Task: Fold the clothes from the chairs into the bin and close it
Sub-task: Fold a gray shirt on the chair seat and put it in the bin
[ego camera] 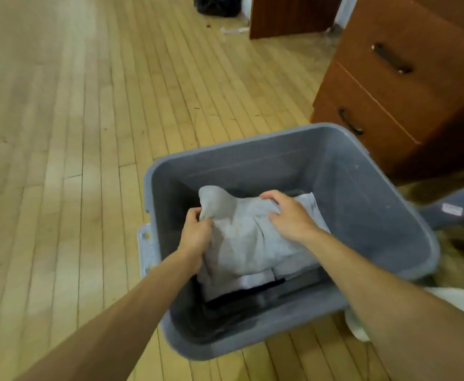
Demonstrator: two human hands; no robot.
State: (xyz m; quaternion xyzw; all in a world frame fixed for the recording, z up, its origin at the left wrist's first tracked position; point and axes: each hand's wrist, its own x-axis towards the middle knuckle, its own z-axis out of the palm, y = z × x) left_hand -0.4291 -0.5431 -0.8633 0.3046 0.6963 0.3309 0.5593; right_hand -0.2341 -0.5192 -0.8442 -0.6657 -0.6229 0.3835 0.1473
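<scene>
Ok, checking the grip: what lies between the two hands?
In the head view, a bunched hump of the grey garment lies between the left hand and the right hand, both gripping it.

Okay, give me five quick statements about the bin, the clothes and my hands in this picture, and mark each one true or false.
1. The left hand and the right hand both hold the light grey garment inside the bin. True.
2. The bin is closed with its lid. False: its top is open and no lid sits on it.
3. Dark clothing lies under the light grey garment. True.
4. The bin stands on a carpet. False: it stands on a wooden floor.
5. A wooden drawer unit stands beyond the bin, to the right. True.
</scene>
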